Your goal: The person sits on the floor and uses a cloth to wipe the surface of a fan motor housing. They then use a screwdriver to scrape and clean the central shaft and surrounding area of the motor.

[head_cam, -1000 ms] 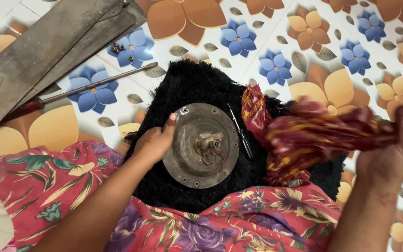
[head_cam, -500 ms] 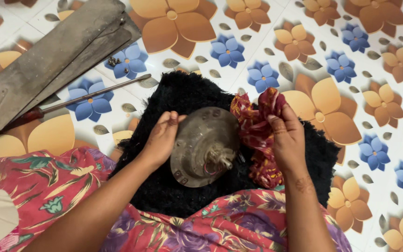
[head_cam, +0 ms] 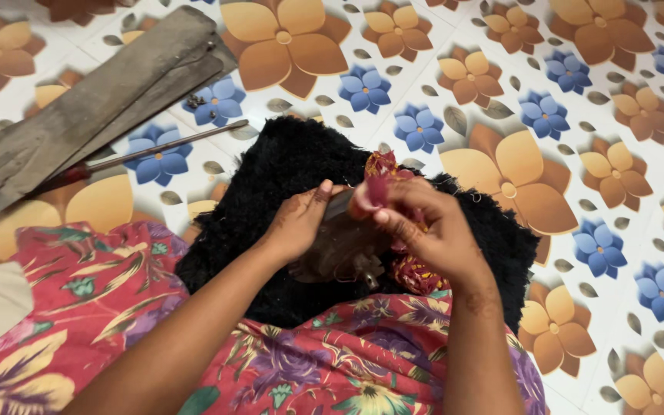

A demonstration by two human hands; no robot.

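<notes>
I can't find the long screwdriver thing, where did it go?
In the head view the screwdriver lies on the flowered floor at upper left, between the grey slats and the black fuzzy mat, away from both hands.

both hands grip a round metal part (head_cam: 340, 253) and red cloth (head_cam: 382, 173) over a black shaggy mat (head_cam: 286, 161).

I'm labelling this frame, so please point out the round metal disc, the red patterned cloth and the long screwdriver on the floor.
Round grey metal disc (head_cam: 340, 257), head view, lower face near its centre stub.
Red patterned cloth (head_cam: 382, 165), head view, bunched top end.
Long thin screwdriver (head_cam: 170, 146), head view, middle of the metal shaft.
</notes>
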